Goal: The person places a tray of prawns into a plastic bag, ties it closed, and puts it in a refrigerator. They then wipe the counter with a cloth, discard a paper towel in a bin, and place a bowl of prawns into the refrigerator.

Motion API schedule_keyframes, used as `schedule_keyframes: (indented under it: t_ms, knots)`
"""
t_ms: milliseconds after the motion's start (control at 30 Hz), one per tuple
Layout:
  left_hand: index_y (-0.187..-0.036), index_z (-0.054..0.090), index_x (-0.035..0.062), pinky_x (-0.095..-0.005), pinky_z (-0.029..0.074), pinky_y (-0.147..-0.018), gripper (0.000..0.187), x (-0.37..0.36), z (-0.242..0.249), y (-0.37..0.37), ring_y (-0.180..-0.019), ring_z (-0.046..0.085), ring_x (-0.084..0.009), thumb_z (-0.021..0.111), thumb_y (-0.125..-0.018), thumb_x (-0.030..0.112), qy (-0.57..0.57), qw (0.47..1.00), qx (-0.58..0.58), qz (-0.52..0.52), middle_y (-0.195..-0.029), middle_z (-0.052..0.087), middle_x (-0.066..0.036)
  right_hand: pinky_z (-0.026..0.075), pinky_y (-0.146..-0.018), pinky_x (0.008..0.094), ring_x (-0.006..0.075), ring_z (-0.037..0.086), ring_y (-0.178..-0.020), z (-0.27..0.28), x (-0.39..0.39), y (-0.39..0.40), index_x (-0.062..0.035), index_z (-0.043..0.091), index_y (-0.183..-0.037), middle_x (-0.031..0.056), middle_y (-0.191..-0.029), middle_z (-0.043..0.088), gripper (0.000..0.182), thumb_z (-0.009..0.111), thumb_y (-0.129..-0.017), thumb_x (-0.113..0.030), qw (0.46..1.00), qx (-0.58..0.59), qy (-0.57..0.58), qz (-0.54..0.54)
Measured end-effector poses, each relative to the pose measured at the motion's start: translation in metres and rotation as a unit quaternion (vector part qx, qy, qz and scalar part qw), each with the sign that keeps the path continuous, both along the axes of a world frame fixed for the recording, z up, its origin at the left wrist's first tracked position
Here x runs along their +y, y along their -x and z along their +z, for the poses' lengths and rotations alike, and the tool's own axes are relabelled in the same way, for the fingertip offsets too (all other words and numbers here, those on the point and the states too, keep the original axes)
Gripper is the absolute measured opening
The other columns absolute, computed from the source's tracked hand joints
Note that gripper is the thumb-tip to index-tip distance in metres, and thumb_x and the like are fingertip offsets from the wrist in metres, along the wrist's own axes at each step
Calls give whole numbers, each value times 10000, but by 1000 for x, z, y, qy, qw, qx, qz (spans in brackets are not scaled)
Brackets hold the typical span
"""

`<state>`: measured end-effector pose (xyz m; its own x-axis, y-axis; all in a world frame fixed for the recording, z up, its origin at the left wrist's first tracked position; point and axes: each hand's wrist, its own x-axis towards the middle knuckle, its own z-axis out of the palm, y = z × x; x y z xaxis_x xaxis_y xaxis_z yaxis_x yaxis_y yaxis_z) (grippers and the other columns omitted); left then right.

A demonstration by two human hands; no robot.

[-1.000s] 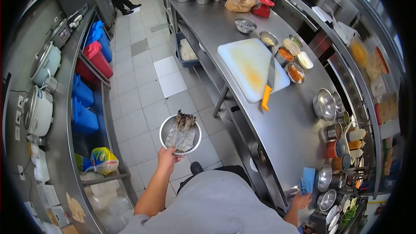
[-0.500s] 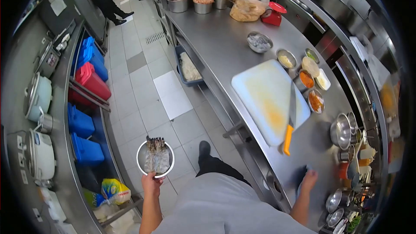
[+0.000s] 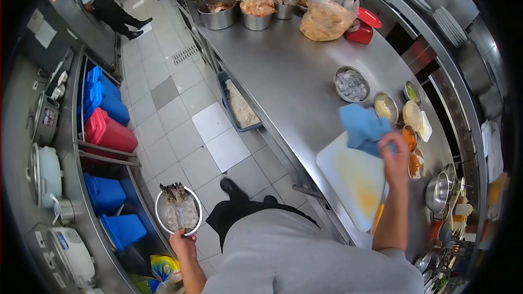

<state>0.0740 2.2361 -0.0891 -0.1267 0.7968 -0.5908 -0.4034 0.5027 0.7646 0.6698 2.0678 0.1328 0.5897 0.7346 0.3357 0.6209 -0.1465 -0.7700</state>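
My left hand [image 3: 184, 244] grips the near rim of a round bowl [image 3: 158, 213], held out over the floor at the lower left. Several raw, unpeeled shrimp [image 3: 182, 209] lie side by side in it. In my right hand [image 3: 395, 152] is a blue cloth [image 3: 364, 122], which hangs over the far end of the white cutting board [image 3: 347, 179]. The board has yellow-orange stains. An orange knife handle [image 3: 378, 216] shows at the board's right edge; my forearm and the cloth hide most of the knife.
Behind the cloth stand a bowl of greyish seafood [image 3: 352, 85] and small bowls of ingredients. Pots [image 3: 218, 18], a bagged food [image 3: 327, 20] and a red scale [image 3: 362, 28] are farther back. Lidded bins [image 3: 111, 133] line the left shelf. A person [image 3: 103, 5] leans at the far left.
My right hand has swung forward from the counter's near edge to above the cutting board, bringing the blue cloth. The shrimp bowl has shifted slightly left and down in view.
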Motion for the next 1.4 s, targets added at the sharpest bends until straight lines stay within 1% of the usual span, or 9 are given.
schedule_keyframes:
  t_ms: [100,233,333,533,933,1067,1200,1333,1400]
  knots:
    - [-1192,543,15,-321,445,-457,359,57,-26,6,-578,635,-281,524,-836,60,33,999,14,-31,-893,662,-158,409,-1101,418,354,497,-1319,-36,57,35,-96,679,-1283,213,-1396,558,512,817,-831,-293,922,-21,363,134]
    - [-1183,545,0,-326,450,-451,355,153,-26,-1,-585,649,-292,517,-835,64,50,997,29,-50,-892,663,-159,274,-1199,518,482,295,-1459,-131,133,63,-170,569,-1455,321,-1556,351,821,832,-760,-518,956,-122,266,-15]
    - [-1188,545,-3,-323,450,-442,363,234,-13,4,-579,650,-288,513,-833,68,33,998,30,-46,-887,660,-153,159,-1210,607,551,202,-1476,-184,187,80,-84,352,-1575,428,-1545,254,1154,710,-715,-765,854,-224,419,-213]
    - [-1163,543,-8,-303,427,-443,333,394,2,7,-552,614,-247,518,-838,62,-18,996,48,-79,-857,653,-144,148,-1220,593,537,202,-1483,-204,380,65,-8,343,-1557,423,-1546,261,1079,692,-787,-678,904,-171,305,-246]
    - [-1084,545,-4,-329,451,-467,249,662,12,-124,-582,638,-279,548,-849,76,19,985,-19,-168,-831,658,-157,70,-1251,547,474,128,-1529,-218,771,-2,-74,383,-1555,315,-1618,232,785,513,-948,-555,895,-170,327,-249]
    - [-1124,553,-14,-316,456,-473,292,747,11,-154,-610,656,-264,531,-851,87,33,975,-1,-221,-860,668,-152,110,-1246,557,481,194,-1511,-214,808,-11,-92,470,-1501,297,-1598,300,709,596,-917,-475,928,-184,278,-166]
    - [-1117,578,-35,-289,465,-468,304,821,31,-181,-602,655,-243,525,-847,94,33,983,-49,-177,-851,676,-149,273,-1186,573,452,487,-1285,-237,789,-32,-81,559,-1386,254,-1321,583,671,736,-765,-264,962,-206,165,-75]
    - [-1125,588,-46,-259,488,-457,289,900,21,-171,-587,665,-215,524,-876,84,4,990,-12,-139,-846,695,-149,408,-1026,512,424,547,-1111,-240,781,-35,-36,526,-1406,246,-1194,615,676,708,-773,-187,937,-216,172,-213]
    - [-1149,583,-23,-270,505,-496,288,947,13,-160,-618,678,-213,533,-885,83,9,993,6,-119,-862,704,-136,420,-1038,527,459,553,-1180,-277,763,-60,56,569,-1357,302,-1265,605,680,709,-903,-430,852,-269,293,-341]
